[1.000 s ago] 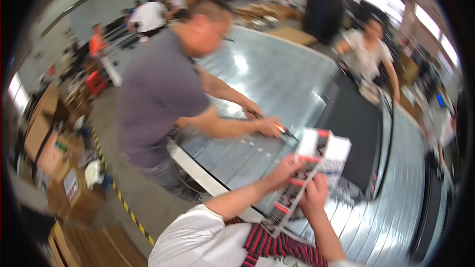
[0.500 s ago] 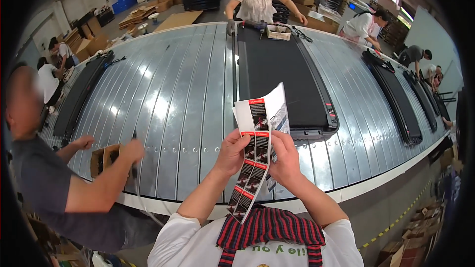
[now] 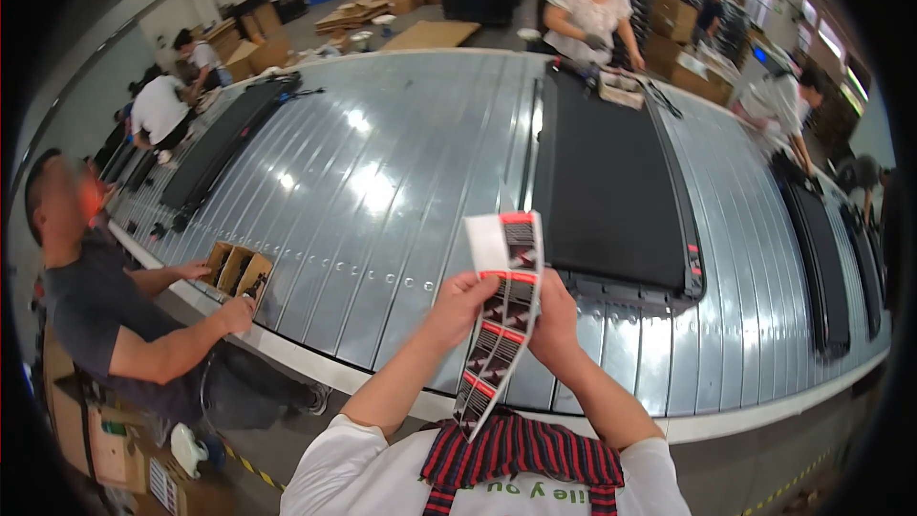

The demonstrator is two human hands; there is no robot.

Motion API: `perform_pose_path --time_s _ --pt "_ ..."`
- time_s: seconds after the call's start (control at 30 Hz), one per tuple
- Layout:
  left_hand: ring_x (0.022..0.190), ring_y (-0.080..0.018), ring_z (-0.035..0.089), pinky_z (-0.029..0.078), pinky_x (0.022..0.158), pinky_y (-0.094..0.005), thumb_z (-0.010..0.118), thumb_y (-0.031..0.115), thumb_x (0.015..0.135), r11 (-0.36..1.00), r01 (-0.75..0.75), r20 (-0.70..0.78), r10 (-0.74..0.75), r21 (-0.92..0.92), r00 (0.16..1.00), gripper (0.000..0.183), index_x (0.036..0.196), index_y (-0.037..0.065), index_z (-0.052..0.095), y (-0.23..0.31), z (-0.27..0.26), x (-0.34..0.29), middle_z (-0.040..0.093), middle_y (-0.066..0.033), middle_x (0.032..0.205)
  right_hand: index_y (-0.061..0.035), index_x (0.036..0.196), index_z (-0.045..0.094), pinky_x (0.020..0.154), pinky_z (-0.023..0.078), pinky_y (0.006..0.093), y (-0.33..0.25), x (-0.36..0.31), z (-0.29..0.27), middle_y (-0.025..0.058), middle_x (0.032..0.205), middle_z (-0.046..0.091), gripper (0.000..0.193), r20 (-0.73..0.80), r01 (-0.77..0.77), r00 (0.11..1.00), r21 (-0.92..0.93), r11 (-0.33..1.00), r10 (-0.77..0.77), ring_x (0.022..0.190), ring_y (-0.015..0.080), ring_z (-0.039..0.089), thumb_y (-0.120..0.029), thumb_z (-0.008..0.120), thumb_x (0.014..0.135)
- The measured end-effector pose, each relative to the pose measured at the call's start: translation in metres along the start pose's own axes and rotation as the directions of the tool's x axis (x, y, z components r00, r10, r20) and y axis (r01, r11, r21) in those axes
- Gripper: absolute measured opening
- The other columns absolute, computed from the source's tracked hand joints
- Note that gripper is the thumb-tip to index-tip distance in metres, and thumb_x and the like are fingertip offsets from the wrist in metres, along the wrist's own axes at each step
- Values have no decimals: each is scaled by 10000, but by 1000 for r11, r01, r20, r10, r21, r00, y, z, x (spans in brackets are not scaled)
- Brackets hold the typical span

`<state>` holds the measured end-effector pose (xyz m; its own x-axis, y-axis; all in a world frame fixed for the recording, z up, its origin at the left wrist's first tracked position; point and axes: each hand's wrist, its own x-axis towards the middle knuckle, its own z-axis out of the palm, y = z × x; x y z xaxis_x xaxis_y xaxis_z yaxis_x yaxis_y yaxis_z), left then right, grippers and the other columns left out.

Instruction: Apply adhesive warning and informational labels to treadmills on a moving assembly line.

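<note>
A long strip of warning labels (image 3: 499, 330), black and red on white backing, hangs upright in front of me. Its top left part is bare white, and its lower end curls down over my striped apron (image 3: 516, 456). My left hand (image 3: 465, 302) pinches the strip's left edge between thumb and fingers. On the opposite edge my right hand (image 3: 556, 320) grips it, with part of its fingers hidden behind the sheet. Past my hands lies a flat black treadmill-like deck (image 3: 611, 182), with a small red label at its near right corner.
The deck rests on a long ribbed metal conveyor table (image 3: 363, 229). More black decks (image 3: 229, 148) lie left and right. At my left a co-worker (image 3: 105, 315) reaches to a divided cardboard box (image 3: 239, 272). Across the table another person (image 3: 587, 24) stands beside a parts box (image 3: 621, 88).
My view has swung left, so the deck sits farther right. Both hands still hold the labels; the sheets behind show less. The left co-worker's hands are now at the cardboard box.
</note>
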<state>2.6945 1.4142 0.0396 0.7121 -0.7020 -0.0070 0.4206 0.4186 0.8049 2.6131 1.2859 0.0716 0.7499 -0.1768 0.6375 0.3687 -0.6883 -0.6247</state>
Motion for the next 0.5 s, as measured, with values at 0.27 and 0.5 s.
perform_pose_path --time_s 0.27,0.5 --pt "786 -87 560 452 721 -226 573 151 840 945 -73 -30 87 319 996 244 998 -33 595 2 24 -9 623 -48 890 -74 944 607 677 474 316 6 -16 -8 110 856 622 299 67 -190 982 268 944 179 788 261 618 -89 691 657" --pt "797 -85 551 447 718 -226 549 131 850 933 -6 -107 47 360 993 209 973 -30 599 -9 34 -8 615 -39 878 -68 972 585 671 478 327 26 -29 -8 113 856 609 362 35 -130 992 279 952 125 777 278 611 -130 714 639"
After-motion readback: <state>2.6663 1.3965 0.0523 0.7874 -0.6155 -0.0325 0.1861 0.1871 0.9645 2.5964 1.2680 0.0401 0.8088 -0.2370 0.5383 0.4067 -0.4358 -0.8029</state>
